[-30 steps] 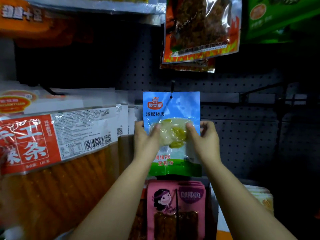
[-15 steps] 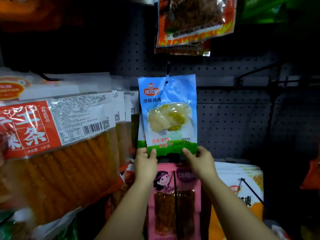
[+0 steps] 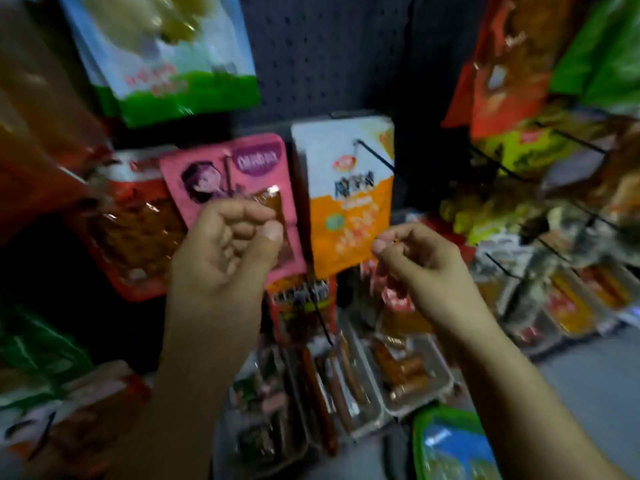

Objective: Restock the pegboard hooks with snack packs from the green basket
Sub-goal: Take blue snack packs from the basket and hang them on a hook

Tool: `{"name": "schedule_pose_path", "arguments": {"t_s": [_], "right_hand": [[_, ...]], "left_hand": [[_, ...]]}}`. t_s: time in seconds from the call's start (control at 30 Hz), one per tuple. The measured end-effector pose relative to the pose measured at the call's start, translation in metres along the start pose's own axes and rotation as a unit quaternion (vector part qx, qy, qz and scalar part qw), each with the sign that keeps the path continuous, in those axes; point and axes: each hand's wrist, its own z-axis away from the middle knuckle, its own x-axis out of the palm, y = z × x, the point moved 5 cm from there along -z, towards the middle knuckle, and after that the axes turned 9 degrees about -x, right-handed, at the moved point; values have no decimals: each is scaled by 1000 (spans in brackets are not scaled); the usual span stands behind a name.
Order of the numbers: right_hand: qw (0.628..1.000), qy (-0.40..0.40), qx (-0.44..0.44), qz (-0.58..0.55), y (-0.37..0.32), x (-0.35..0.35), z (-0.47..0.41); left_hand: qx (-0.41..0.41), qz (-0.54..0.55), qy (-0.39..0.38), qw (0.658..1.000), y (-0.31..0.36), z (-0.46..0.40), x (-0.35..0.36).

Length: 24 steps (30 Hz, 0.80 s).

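Blue-and-white snack pack [image 3: 166,53], green band at its foot. Pink pack [image 3: 239,178], cartoon figure printed. White pack [image 3: 349,188], orange lower half. Dark pegboard [image 3: 329,46], dotted with holes. Green basket [image 3: 420,441] rim, blue packs inside.

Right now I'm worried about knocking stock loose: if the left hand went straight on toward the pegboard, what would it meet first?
Most likely the pink snack pack hanging directly behind the left hand, whose fingers are loosely curled and hold nothing. Depth is unclear through the blur, so the gap can't be judged.
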Motion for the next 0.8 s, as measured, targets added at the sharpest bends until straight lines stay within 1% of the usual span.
{"name": "schedule_pose_path", "arguments": {"t_s": [0.07, 0.13, 0.23, 0.33, 0.4, 0.47, 0.57, 0.7, 0.8], "right_hand": [[999, 34, 31, 17, 13, -36, 35], [994, 66, 66, 48, 32, -73, 68], [981, 90, 124, 119, 67, -129, 121], [959, 118, 191, 170, 107, -191, 177], [940, 127, 250, 195, 138, -235, 214], [921, 137, 299, 208, 172, -276, 250], [896, 142, 358, 223, 232, -324, 299], [867, 123, 425, 230, 337, -357, 361], [848, 75, 460, 252, 435, -364, 405]], "left_hand": [[8, -31, -71, 997, 0, 27, 38], [-14, -67, -157, 985, -12, 55, 82], [-85, -88, -263, 957, -46, 97, 151], [-156, -63, -329, 929, -84, 144, 222], [-205, -60, -358, 909, -117, 176, 270], [-250, -62, -371, 892, -157, 209, 311], [-281, -97, -374, 879, -221, 256, 359], [-299, -156, -399, 853, -324, 317, 410], [-332, -197, -424, 820, -424, 365, 437]]}}
